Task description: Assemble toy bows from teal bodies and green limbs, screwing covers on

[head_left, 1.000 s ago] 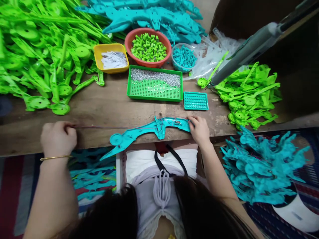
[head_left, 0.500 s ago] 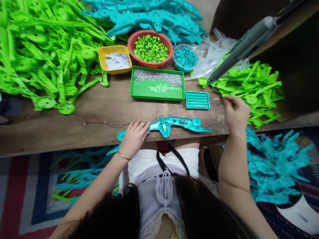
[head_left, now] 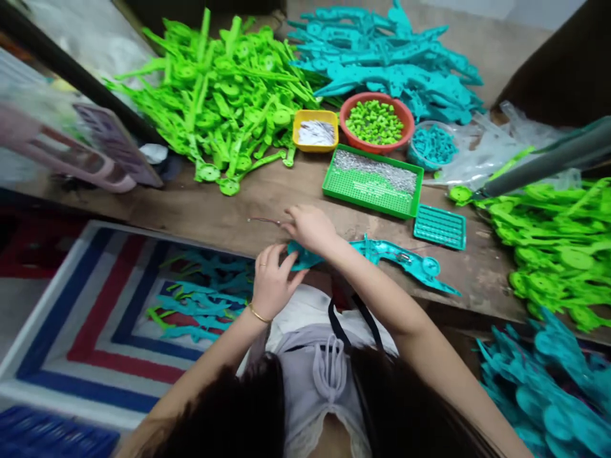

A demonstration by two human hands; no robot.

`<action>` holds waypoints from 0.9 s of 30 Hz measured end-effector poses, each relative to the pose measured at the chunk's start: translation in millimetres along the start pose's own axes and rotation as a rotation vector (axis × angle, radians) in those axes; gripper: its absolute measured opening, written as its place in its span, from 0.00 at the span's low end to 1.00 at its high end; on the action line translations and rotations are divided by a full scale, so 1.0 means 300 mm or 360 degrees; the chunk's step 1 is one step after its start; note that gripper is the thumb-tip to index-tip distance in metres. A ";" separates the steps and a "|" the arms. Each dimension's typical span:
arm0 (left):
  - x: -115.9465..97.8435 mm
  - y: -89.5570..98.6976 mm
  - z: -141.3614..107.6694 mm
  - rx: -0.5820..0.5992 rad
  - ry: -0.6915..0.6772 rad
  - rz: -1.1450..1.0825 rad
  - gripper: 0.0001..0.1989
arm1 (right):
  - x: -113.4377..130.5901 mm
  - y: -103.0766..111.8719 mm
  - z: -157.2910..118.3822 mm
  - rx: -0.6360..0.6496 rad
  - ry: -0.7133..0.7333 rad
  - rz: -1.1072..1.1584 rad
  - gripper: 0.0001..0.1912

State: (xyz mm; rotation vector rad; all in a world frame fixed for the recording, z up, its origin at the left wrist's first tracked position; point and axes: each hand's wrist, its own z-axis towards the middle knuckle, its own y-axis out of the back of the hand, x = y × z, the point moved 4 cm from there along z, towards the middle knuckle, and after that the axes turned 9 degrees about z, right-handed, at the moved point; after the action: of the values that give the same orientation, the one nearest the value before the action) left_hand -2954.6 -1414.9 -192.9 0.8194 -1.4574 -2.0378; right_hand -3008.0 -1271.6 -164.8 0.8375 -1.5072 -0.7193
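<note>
A teal bow-shaped plastic part (head_left: 386,249) lies along the table's front edge, with its left end under my hands. My left hand (head_left: 275,280) grips that left end, fingers bent over it. Just above, my right hand (head_left: 310,228) reaches across to the left, thumb and fingertips pinched on a thin reddish wire (head_left: 261,221) that sticks out to the left over the wood. A small dark piece with wires sits in the right half of the teal part. My right hand and forearm hide some of the part's left half.
Behind the part stand a green tray (head_left: 372,202) of metal bits, a teal ridged tray (head_left: 440,228), a yellow box (head_left: 315,147), a red bowl (head_left: 377,147) and a clear tub (head_left: 432,162). Lime and teal piles surround them. A grey pole (head_left: 548,159) slants at right.
My right hand has moved from the right side over to the left, beside my left hand, and now pinches the wire there. The view has turned left.
</note>
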 end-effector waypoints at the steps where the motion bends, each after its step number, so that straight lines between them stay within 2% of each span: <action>1: 0.024 -0.012 -0.015 0.0021 0.0037 -0.0018 0.17 | 0.021 -0.045 0.053 0.0067 0.0006 -0.0017 0.16; 4: 0.058 -0.057 -0.029 0.0018 0.0006 -0.0170 0.15 | 0.062 -0.120 0.145 0.0140 -0.0023 -0.0026 0.15; 7: 0.045 -0.107 -0.017 0.0000 -0.0055 -0.0293 0.13 | 0.133 -0.120 0.162 0.0157 0.0046 0.0041 0.13; 9: 0.027 -0.134 -0.006 -0.0018 -0.0043 -0.0346 0.13 | 0.200 -0.092 0.147 0.0147 0.0183 0.0300 0.10; 12: 0.027 -0.139 0.026 -0.0088 -0.0027 -0.0389 0.14 | 0.249 -0.026 0.093 0.0044 0.0342 0.0987 0.05; 14: 0.075 -0.114 0.075 -0.0152 -0.0021 -0.0404 0.17 | 0.200 0.013 0.041 -0.0112 0.0269 0.1314 0.06; 17: 0.239 -0.054 0.209 -0.0267 0.0117 -0.0350 0.14 | 0.022 0.048 -0.054 -0.0461 -0.0010 0.1444 0.11; 19: 0.382 -0.026 0.325 -0.0326 0.0380 -0.0136 0.13 | -0.120 0.061 -0.123 -0.0756 -0.0222 0.1320 0.13; 21: 0.507 -0.017 0.431 -0.0370 0.0669 0.0033 0.14 | -0.234 0.065 -0.180 -0.0942 -0.0335 0.0977 0.13; 24: 0.607 -0.044 0.533 -0.0301 0.0941 -0.0004 0.24 | -0.321 0.044 -0.221 -0.0903 -0.0323 0.0455 0.11; 27: 0.623 -0.065 0.548 -0.0282 0.1045 -0.0055 0.30 | -0.346 0.011 -0.238 -0.0793 -0.0369 0.0178 0.11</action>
State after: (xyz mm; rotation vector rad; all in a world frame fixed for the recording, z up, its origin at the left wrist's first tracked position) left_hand -3203.2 -1432.2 -205.4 1.2826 -0.8865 -1.6511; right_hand -2934.0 -1181.0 -211.7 0.2987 -1.4706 -1.0778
